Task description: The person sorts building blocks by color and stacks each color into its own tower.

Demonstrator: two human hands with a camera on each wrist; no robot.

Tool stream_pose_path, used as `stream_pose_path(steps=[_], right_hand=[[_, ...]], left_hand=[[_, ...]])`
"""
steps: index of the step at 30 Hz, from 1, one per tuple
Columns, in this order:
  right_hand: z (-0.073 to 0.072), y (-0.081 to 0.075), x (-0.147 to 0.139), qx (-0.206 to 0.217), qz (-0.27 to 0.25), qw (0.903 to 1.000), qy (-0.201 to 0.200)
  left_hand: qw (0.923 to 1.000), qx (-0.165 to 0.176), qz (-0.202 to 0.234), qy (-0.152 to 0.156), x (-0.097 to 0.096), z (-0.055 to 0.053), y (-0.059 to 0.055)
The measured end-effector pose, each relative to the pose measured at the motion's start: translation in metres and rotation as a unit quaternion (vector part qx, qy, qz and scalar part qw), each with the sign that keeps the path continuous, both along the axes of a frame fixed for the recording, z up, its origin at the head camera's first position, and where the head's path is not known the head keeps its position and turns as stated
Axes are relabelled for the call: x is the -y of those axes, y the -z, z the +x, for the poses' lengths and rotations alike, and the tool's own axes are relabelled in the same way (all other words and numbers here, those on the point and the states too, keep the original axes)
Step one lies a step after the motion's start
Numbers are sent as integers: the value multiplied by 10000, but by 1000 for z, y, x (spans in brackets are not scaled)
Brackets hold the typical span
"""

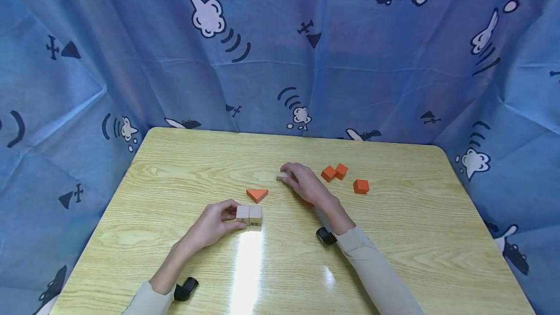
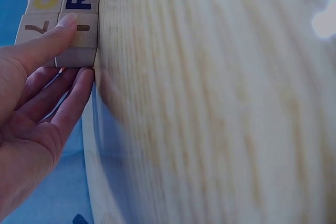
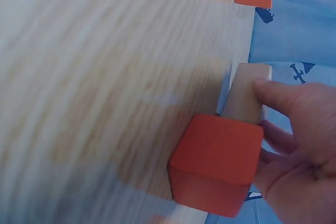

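Observation:
My left hand (image 1: 211, 226) holds a stack of wooden letter blocks (image 1: 249, 215), two wide and two high. In the left wrist view its thumb lies across the front faces of the letter blocks (image 2: 80, 8), with the other fingers at their side; O and R show on two faces. Farther back on the table, my right hand (image 1: 308, 184) pinches a plain wooden block (image 3: 247, 90) between thumb and fingers. A red cube (image 3: 215, 161) stands close to it in the right wrist view. Beyond the stack lies an orange triangular block (image 1: 257, 194).
Three red cubes sit right of my right hand: two side by side, a left one (image 1: 328, 173) and a right one (image 1: 341, 170), and a separate one (image 1: 360, 186). The wooden table (image 1: 415, 218) ends at a blue patterned curtain (image 1: 271, 62) behind and on both sides.

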State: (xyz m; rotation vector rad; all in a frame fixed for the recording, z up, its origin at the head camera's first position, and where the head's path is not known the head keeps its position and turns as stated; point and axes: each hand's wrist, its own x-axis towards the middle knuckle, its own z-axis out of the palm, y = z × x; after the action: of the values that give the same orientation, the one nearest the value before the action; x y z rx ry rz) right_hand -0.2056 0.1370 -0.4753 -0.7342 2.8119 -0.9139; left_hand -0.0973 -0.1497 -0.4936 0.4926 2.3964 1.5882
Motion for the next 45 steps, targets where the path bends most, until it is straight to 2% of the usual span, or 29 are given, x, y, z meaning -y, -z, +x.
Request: stream_pose_path(steps=[7,14,27,37,40,45], right_hand=[[7,-3,-3,-74,-491,9988,59],[18,-10,2,91,-1119,9937,16],[48,-18,24,188,-1933,9798,-473],[68,-18,45,614,-2492,9624,-892],[72,-16,51,572,-2600,9582,-1045],[75,-14,57,445,-2516,9576,-1333]], left_hand=[[9999,25,86,100,-1,-2,0],[9999,-2,69,85,0,-2,-2],[9999,-76,117,89,1,-2,-1],[9994,-161,225,221,1,-1,0],[9992,-152,262,248,1,-1,0],[9993,-113,270,244,0,-1,-2]])
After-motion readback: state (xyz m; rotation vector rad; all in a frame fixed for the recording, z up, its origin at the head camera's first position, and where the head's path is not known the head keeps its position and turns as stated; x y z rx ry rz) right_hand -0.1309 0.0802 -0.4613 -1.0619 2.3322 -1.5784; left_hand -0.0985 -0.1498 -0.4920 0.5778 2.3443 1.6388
